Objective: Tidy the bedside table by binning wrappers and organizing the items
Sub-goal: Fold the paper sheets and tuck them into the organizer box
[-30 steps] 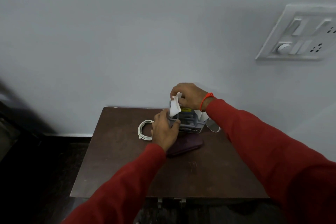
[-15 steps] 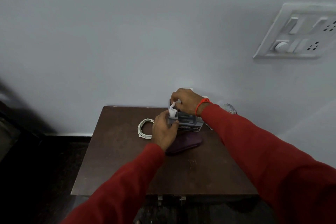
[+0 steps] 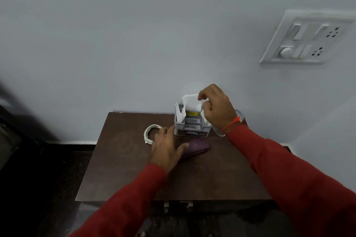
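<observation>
A small grey organizer (image 3: pixel 189 126) is seen at the back of the brown desk (image 3: pixel 212 179), just right of the frame's centre and close to the wall (image 3: pixel 134 34). White wrappers (image 3: pixel 189 103) are held in it, sticking up above its rim at the left, middle and right. A yellow label (image 3: pixel 192 114) is shown inside, its print too small to be read; on the dark strip along the front, letters like "OPEL" can just be made out. The right hand (image 3: pixel 217 108), with an orange thread (image 3: pixel 231 123) at the wrist, is curled over the organizer's right side, and the top of the wrappers is pinched between its fingertips. The left hand (image 3: pixel 166 149) is spread open and laid flat on the desk, its fingertips near the organizer's lower left corner and its thumb touching a dark purple case (image 3: pixel 196 149) that lies just in front of the organizer. A coiled white cable (image 3: pixel 149 133) is found left of that hand. A white switchboard (image 3: pixel 308 39) is mounted on the wall at upper right.
</observation>
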### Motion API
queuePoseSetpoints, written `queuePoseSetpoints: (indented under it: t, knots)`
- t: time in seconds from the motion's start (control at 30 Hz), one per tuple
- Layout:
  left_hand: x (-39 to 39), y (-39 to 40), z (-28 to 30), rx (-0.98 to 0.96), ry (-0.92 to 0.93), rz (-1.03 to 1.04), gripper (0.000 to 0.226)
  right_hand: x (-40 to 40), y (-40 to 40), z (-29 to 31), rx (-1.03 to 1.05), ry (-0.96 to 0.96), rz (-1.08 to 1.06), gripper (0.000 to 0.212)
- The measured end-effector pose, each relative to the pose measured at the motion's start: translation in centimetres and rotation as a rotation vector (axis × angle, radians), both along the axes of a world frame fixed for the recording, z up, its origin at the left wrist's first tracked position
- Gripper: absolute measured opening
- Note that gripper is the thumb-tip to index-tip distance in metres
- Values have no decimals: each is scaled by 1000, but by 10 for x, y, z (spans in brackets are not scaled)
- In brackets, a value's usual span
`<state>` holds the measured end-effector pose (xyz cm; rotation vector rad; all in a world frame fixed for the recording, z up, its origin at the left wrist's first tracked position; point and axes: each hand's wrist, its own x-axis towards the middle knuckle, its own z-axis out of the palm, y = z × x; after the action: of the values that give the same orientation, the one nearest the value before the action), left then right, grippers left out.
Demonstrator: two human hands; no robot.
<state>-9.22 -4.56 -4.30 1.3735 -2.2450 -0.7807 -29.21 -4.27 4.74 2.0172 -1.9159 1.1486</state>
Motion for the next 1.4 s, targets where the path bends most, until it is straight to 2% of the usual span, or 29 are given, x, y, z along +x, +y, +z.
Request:
queuePoseSetpoints:
  t: [0.07, 0.13, 0.27, 0.43, 0.57, 0.67, 0.77, 0.83, 0.87, 1.0, 1.1, 1.17, 1.23, 1.37, 1.4]
  knots:
    - [4, 4, -10, -73, -253, -94, 68, -3, 19, -7, -59, -23, -1, 23]
    - [4, 6, -20, -81, -375, -162, 64, -4, 37, -19, -74, -27, 2, 18]
    - [-2, 3, -32, -153, -407, -205, 50, -3, 65, -51, 14, 12, 24, 18]
    - [-10, -3, -39, -194, -405, -241, 50, -11, 83, -72, 80, 13, -8, 19]
    - [-19, -3, -40, -203, -408, -261, 53, -33, 89, -75, 43, -40, -103, 18]
    - [-25, -2, -40, -205, -415, -264, 61, -62, 82, -76, 155, -75, -252, 26]
    - [-32, 8, -34, -220, -364, -276, 61, -92, 68, -83, 521, 102, -342, 60]
    - [-37, 19, -28, -240, -302, -290, 56, -103, 55, -87, 715, 242, -318, 81]
    - [-39, 24, -26, -247, -275, -301, 54, -106, 48, -90, 771, 306, -289, 83]
    - [-50, 34, -17, -238, -194, -297, 47, -103, 24, -101, 865, 535, -247, 64]
    - [-55, 37, -11, -229, -138, -300, 44, -103, 25, -100, 795, 548, -256, 54]
    - [-55, 38, -7, -225, -116, -307, 43, -104, 29, -99, 744, 479, -255, 57]
    - [-56, 39, -4, -217, -100, -301, 42, -106, 34, -98, 665, 287, -291, 66]
    - [-57, 42, -1, -197, -79, -294, 37, -108, 40, -95, 460, -475, -377, 79]
    - [-57, 43, 0, -193, -71, -290, 36, -108, 41, -97, 423, -607, -400, 80]
